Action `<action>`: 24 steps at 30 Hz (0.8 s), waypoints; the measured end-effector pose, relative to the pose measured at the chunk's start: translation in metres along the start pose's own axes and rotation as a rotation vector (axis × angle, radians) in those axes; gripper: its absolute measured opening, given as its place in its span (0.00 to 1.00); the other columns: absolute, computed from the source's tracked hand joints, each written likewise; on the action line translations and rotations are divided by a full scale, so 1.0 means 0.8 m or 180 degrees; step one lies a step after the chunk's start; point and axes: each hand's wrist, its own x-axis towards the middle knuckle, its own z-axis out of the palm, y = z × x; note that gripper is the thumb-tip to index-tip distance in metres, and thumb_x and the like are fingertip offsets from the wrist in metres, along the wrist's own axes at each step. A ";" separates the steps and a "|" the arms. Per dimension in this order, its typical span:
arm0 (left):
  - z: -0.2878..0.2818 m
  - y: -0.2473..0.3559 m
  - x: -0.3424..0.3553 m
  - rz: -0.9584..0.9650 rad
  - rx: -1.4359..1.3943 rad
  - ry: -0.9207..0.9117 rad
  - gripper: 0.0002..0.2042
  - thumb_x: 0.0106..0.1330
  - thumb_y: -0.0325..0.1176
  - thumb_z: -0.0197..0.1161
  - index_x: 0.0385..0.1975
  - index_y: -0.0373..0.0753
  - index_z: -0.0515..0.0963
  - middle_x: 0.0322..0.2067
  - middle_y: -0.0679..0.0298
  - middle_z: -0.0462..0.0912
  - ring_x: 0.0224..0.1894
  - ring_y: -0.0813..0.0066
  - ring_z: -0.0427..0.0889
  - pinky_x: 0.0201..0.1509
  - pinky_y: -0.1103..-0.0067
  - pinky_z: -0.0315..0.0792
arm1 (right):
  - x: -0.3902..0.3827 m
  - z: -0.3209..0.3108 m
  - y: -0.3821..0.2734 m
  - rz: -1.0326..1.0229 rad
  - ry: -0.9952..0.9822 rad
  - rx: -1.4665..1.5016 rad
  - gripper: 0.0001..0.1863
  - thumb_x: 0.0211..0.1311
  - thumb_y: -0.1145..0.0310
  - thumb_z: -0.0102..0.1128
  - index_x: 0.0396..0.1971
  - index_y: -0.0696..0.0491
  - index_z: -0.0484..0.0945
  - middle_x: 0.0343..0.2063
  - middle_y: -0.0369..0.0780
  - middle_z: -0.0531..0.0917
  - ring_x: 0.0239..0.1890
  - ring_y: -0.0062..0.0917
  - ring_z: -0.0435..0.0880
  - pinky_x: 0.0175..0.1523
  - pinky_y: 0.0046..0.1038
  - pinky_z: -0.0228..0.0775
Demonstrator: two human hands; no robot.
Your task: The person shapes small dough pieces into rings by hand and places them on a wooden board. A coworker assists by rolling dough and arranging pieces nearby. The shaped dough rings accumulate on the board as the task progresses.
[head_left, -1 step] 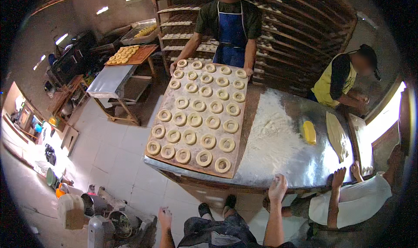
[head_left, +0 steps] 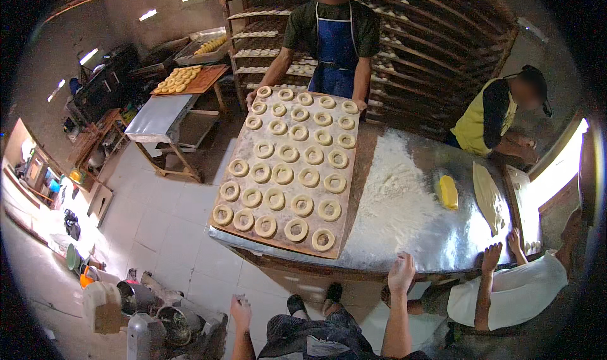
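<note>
My left hand [head_left: 241, 312] is raised over the floor, short of the table's near edge, its fingers curled together with nothing visible in them. Loosely closed, my right hand [head_left: 401, 274] hovers by the front edge of the metal-topped table [head_left: 432, 249], near a patch of white flour [head_left: 395, 192]. In front of me a floured wooden board [head_left: 248, 159] rests on the table, bearing rows of dough rings [head_left: 289, 153]. Across from me a person in a blue apron [head_left: 334, 43] grips its far corners with both hands.
At right lie a yellow block [head_left: 448, 192] and a flat dough strip [head_left: 490, 195]. A person in a yellow top [head_left: 484, 116] works there; another in white [head_left: 512, 293] has hands by the table edge. Behind stand loaded racks [head_left: 436, 37]; at left, a side table [head_left: 161, 116] and machinery [head_left: 180, 322].
My left hand has risen slightly. The hand of the person in white beside the dough strip has shifted a little. The board and dough rings stay in place.
</note>
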 end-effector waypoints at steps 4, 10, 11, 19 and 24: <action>0.054 0.141 0.027 0.1289 0.0605 0.0153 0.09 0.61 0.20 0.55 0.40 0.34 0.77 0.30 0.52 0.80 0.32 0.56 0.81 0.37 0.69 0.74 | 0.003 0.017 -0.016 -0.0239 0.0141 -0.0225 0.10 0.58 0.75 0.53 0.40 0.56 0.76 0.38 0.46 0.79 0.46 0.41 0.77 0.51 0.43 0.67; 0.113 0.242 0.040 0.1883 0.0431 0.0133 0.09 0.60 0.18 0.56 0.38 0.35 0.78 0.32 0.53 0.81 0.35 0.56 0.81 0.41 0.70 0.74 | 0.020 0.100 -0.064 0.0767 -0.1147 0.2281 0.20 0.70 0.62 0.55 0.58 0.53 0.70 0.49 0.45 0.80 0.46 0.27 0.81 0.50 0.34 0.74; 0.118 0.246 0.040 0.1855 0.0269 0.0029 0.08 0.61 0.19 0.56 0.38 0.35 0.78 0.32 0.53 0.81 0.35 0.57 0.81 0.40 0.70 0.74 | 0.024 0.113 -0.075 0.1020 -0.1336 0.3287 0.26 0.71 0.59 0.56 0.64 0.51 0.65 0.52 0.47 0.79 0.48 0.31 0.80 0.52 0.36 0.73; 0.121 0.215 0.022 0.0912 -0.0220 -0.0634 0.07 0.67 0.22 0.51 0.39 0.32 0.77 0.31 0.59 0.82 0.33 0.71 0.82 0.37 0.75 0.76 | 0.058 0.147 -0.112 0.2327 -0.1555 0.4221 0.36 0.69 0.43 0.52 0.67 0.51 0.60 0.51 0.48 0.78 0.50 0.36 0.78 0.55 0.41 0.69; 0.117 0.221 0.020 0.0397 -0.0284 -0.0835 0.08 0.69 0.22 0.49 0.41 0.32 0.76 0.32 0.59 0.82 0.29 0.74 0.81 0.31 0.78 0.76 | 0.069 0.143 -0.117 0.2393 -0.2009 0.4387 0.41 0.66 0.36 0.51 0.66 0.55 0.63 0.55 0.44 0.75 0.53 0.34 0.75 0.57 0.38 0.67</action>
